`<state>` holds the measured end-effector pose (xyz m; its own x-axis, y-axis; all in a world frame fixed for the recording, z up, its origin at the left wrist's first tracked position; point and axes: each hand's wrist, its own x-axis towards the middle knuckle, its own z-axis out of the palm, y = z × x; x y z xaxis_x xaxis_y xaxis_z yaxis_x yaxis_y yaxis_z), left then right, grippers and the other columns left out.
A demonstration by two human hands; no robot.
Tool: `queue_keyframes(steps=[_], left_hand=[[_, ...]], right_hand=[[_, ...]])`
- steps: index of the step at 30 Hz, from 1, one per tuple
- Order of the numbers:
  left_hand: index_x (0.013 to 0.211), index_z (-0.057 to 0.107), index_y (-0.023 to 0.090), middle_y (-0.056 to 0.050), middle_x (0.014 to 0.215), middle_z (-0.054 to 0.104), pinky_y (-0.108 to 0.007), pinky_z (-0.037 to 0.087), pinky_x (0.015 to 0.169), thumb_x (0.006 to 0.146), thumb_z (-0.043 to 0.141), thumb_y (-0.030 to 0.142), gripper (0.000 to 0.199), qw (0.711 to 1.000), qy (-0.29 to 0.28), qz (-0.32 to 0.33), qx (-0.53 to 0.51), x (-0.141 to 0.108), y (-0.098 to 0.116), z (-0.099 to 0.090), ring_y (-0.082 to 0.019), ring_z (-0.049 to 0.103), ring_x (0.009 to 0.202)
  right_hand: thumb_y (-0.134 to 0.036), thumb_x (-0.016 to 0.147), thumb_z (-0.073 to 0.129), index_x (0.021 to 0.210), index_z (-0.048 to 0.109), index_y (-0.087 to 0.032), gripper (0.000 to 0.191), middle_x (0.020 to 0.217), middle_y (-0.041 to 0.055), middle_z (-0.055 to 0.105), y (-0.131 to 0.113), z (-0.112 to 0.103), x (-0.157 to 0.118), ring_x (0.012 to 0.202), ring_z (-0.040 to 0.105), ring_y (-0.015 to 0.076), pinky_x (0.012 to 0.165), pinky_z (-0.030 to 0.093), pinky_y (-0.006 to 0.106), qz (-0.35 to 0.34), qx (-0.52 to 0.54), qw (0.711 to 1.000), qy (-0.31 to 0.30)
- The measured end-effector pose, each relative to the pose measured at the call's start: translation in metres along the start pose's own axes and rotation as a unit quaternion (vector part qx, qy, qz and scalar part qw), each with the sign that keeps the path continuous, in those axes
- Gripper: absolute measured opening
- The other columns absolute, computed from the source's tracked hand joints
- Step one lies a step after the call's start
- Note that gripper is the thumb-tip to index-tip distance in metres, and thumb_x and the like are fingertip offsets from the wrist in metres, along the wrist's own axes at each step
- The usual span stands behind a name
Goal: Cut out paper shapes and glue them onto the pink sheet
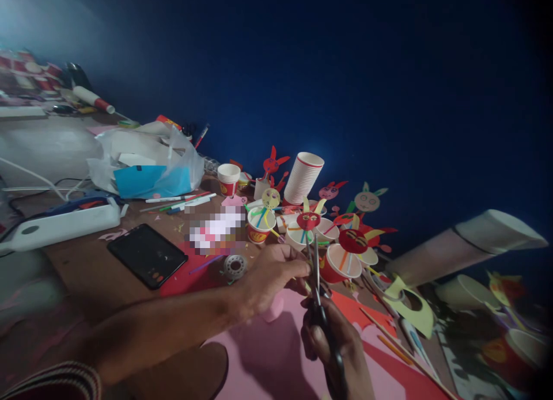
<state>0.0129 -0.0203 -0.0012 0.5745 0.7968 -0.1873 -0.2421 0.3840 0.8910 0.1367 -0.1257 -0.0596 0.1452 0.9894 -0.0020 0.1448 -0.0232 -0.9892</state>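
Observation:
My right hand (pixel 324 336) grips a pair of scissors (pixel 317 293) with black handles, blades pointing up and slightly parted. My left hand (pixel 276 273) is closed in a pinch right beside the blades; whatever sits between its fingertips is too small to make out. A rounded pink paper piece (pixel 273 308) shows just under the left hand; I cannot tell if it is held. Below both hands lies a large pink paper sheet (pixel 259 360). Behind them stand paper cups (pixel 330 266) with paper animal faces on sticks, such as a dark red face (pixel 353 242).
A black phone (pixel 147 256) lies left, near a white tape spool (pixel 235 266). Farther back are a plastic bag (pixel 181 158), a power strip (pixel 67 224), pens (pixel 185 201) and a tall cup stack (pixel 305 178). A rolled paper tube (pixel 466 244) leans at right against the blue wall (pixel 345 72).

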Motion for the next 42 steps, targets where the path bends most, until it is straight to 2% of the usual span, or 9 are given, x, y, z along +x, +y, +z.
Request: queue_keyframes(steps=[9,14,18,22,26,34,42], left_hand=[[0.068,0.058,0.011,-0.002,0.062,0.059,-0.025,0.047,0.055,0.062,0.060,0.019,0.011,1.000,-0.010,-0.001,-0.009,0.003,-0.002,-0.003,-0.011,0.056,0.053],[0.068,0.057,0.011,-0.003,0.064,0.059,-0.026,0.048,0.056,0.062,0.062,0.022,0.014,1.000,-0.016,-0.002,-0.008,0.004,-0.002,-0.005,-0.011,0.056,0.054],[0.066,0.055,0.012,-0.001,0.063,0.059,-0.027,0.048,0.055,0.061,0.063,0.023,0.014,1.000,-0.012,-0.003,-0.008,0.002,0.002,-0.004,-0.011,0.055,0.053],[0.066,0.054,0.013,-0.004,0.067,0.063,-0.027,0.048,0.056,0.062,0.061,0.023,0.013,0.999,-0.022,-0.022,-0.010,0.001,0.004,-0.004,-0.011,0.057,0.053],[0.067,0.055,0.012,-0.002,0.064,0.061,-0.027,0.049,0.056,0.064,0.061,0.021,0.011,1.000,-0.027,-0.007,-0.008,0.002,0.003,-0.005,-0.009,0.055,0.049],[0.069,0.058,0.012,0.000,0.063,0.057,-0.027,0.052,0.052,0.065,0.064,0.021,0.012,0.999,-0.032,0.008,-0.021,0.004,0.005,-0.007,-0.006,0.049,0.047],[0.064,0.058,0.011,0.000,0.059,0.057,-0.026,0.052,0.048,0.064,0.064,0.023,0.014,0.999,-0.024,-0.004,-0.025,0.003,0.006,-0.007,-0.007,0.048,0.044]], right_hand=[[-0.047,0.068,0.068,0.096,0.059,-0.020,0.040,0.060,-0.0036,0.045,0.001,0.002,0.001,0.051,0.038,0.0097,0.045,0.037,0.020,0.029,0.072,0.997,0.012],[-0.050,0.068,0.068,0.093,0.059,-0.019,0.041,0.057,-0.0054,0.043,-0.010,0.010,-0.002,0.048,0.034,0.0076,0.044,0.035,0.019,0.041,0.096,0.994,0.044],[-0.053,0.070,0.064,0.094,0.056,-0.020,0.041,0.053,-0.0063,0.042,-0.019,0.008,-0.001,0.046,0.034,0.0084,0.044,0.035,0.020,0.035,0.105,0.993,0.036],[-0.052,0.075,0.060,0.094,0.055,-0.021,0.037,0.054,-0.0052,0.043,-0.023,-0.003,0.003,0.048,0.038,0.0104,0.044,0.035,0.021,-0.003,0.073,0.997,0.038],[-0.052,0.076,0.058,0.094,0.053,-0.022,0.036,0.053,-0.0051,0.044,-0.022,-0.010,0.004,0.048,0.038,0.0108,0.043,0.035,0.021,-0.031,0.036,0.998,0.031],[-0.053,0.071,0.063,0.092,0.054,-0.021,0.040,0.059,-0.0046,0.046,-0.015,-0.009,0.004,0.051,0.039,0.0095,0.047,0.035,0.020,-0.005,0.045,0.999,0.025],[-0.057,0.072,0.059,0.100,0.055,-0.021,0.046,0.063,-0.0029,0.049,-0.012,-0.010,0.005,0.055,0.042,0.0126,0.051,0.035,0.023,-0.017,-0.015,1.000,0.004]])
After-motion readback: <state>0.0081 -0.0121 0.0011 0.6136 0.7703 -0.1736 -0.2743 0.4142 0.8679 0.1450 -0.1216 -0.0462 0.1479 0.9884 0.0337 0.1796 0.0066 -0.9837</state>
